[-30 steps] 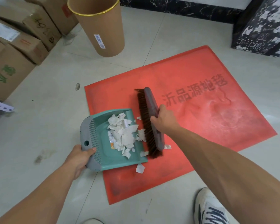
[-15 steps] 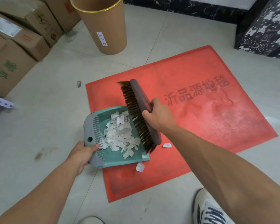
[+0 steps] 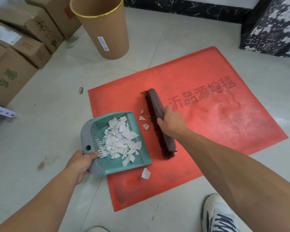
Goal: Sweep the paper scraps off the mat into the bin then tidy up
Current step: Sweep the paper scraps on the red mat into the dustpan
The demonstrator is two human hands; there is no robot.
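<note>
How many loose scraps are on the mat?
4 white paper scraps: three between teal plastic dustpan and brown bristle brush, one at dustpan's near corner; brush may hide more.

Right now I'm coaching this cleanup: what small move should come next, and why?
Probably a short leftward stroke of the brown bristle brush held by the right hand, toward the teal plastic dustpan that the left hand grips. Three white paper scraps lie on the red mat between the bristles and the pan's open edge; another scrap lies off its near corner, for a later stroke.
</note>
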